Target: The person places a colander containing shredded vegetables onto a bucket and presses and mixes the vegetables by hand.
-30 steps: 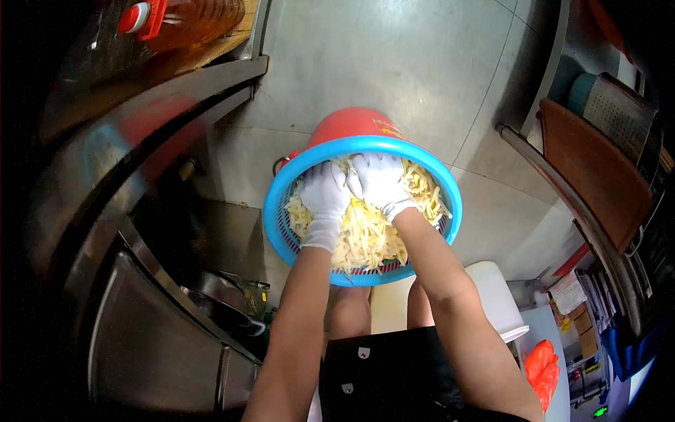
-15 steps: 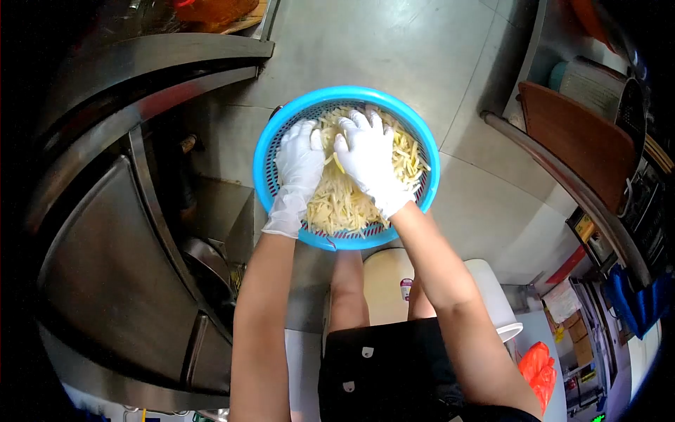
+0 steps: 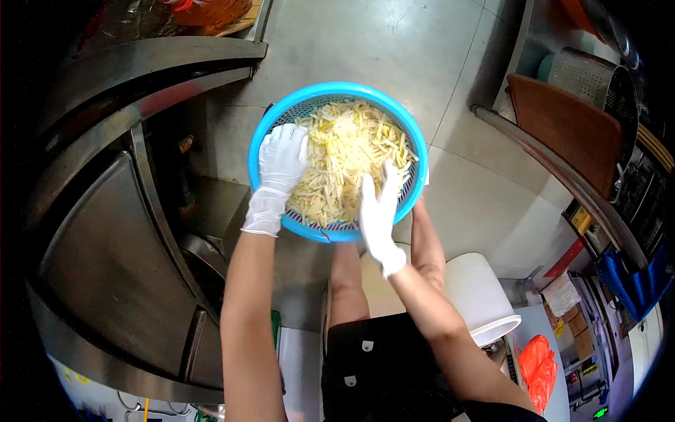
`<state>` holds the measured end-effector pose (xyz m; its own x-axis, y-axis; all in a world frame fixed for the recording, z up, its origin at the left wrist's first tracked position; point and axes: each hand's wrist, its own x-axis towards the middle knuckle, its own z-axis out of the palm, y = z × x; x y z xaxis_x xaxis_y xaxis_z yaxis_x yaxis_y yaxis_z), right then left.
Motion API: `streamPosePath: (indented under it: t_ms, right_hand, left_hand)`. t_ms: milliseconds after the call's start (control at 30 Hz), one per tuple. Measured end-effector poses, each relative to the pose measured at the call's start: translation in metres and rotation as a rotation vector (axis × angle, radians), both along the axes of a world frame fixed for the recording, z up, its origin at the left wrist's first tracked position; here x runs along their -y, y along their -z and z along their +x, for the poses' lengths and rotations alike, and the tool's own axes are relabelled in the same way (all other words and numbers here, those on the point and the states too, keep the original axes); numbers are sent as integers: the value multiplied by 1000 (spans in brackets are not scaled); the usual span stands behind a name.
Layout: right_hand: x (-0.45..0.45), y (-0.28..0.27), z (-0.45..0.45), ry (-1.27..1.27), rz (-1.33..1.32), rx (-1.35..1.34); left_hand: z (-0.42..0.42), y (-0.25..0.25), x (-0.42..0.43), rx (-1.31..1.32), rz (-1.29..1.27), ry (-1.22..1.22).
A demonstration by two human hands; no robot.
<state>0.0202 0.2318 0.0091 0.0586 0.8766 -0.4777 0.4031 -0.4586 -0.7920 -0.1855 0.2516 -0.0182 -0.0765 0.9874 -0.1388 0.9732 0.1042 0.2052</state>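
A blue plastic colander basket (image 3: 257, 156) with perforated walls holds a heap of pale yellow, shredded vegetable strips (image 3: 346, 158). White gloves cover both hands. At the basket's left inner side, my left hand (image 3: 283, 160) has its fingers curled down into the edge of the heap, with the fingertips hidden. My right hand (image 3: 380, 211) is at the front right, over the rim, its fingers stretched out and thumb apart. Its fingertips lie against the strips at the heap's near edge, and nothing is held in it.
Grey floor tiles (image 3: 358, 42) extend beyond the basket. A steel counter (image 3: 126, 260) stands on the left. To the right are a metal rail (image 3: 555, 172), a brown board (image 3: 566, 133) and a white bucket (image 3: 478, 295). A red plastic bag (image 3: 538, 369) lies at the lower right.
My right hand has drawn back from the heap's middle to the near right rim, uncovering the strips. My left hand has curled its fingers and shifted slightly left with the basket.
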Motion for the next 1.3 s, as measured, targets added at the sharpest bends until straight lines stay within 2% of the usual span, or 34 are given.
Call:
streamPosePath:
  t_ms: [100, 167, 200, 300, 400, 433, 500, 700, 733, 767, 833, 867, 900, 933, 1000, 1033, 1133, 1233, 1300]
  right_hand:
    - [37, -31, 18, 366, -400, -376]
    - [47, -17, 24, 605, -552, -517]
    - [53, 2, 21, 708, -470, -541]
    - [55, 65, 19, 627, -276, -586]
    - [16, 52, 12, 811, -341, -715]
    - [11, 60, 21, 787, -394, -837]
    - [6, 64, 26, 756, -407, -779]
    - [-37, 115, 76, 307, -551, -742]
    - [-56, 96, 77, 147, -472, -534]
    - [-64, 124, 87, 118, -558, -580]
    - [-104, 83, 73, -123, -441, -368]
    - [-122, 76, 74, -220, -593, -365]
    - [-138, 60, 70, -339, -619, -326]
    - [-149, 61, 76, -435, -613, -260]
    - [-161, 74, 75, -577, -557, -125]
    - [-162, 72, 74, -557, -509, -150]
    - [-154, 60, 67, -442, -376, -214]
    - [-155, 62, 71, -410, -489, -252]
    - [-153, 72, 68, -433, -354, -228]
  left_hand:
    - [-17, -7, 2, 2, -87, 182]
    - [-22, -15, 0, -49, -239, 271]
    - [-23, -18, -1, -36, -253, 295]
    - [-36, -10, 8, -77, -342, 362]
    - [-43, -11, 17, -83, -397, 401]
    - [-44, -10, 24, -93, -376, 400]
    - [-44, -6, 34, -114, -320, 394]
    - [-2, -4, 79, -174, -449, 211]
    - [10, -4, 89, -162, -457, 181]
    - [24, -2, 97, -149, -463, 152]
    - [55, 11, 127, -122, -445, 71]
    - [74, 11, 136, -70, -417, 19]
    - [93, 11, 143, -16, -388, -37]
    - [114, 10, 144, 76, -267, -101]
    - [130, 8, 134, 274, -301, -283]
    - [130, 4, 119, 339, -267, -368]
    - [114, 18, 75, 464, 123, -425]
    - [96, 23, 25, 550, 210, -346]
    - [85, 39, 7, 620, 172, -338]
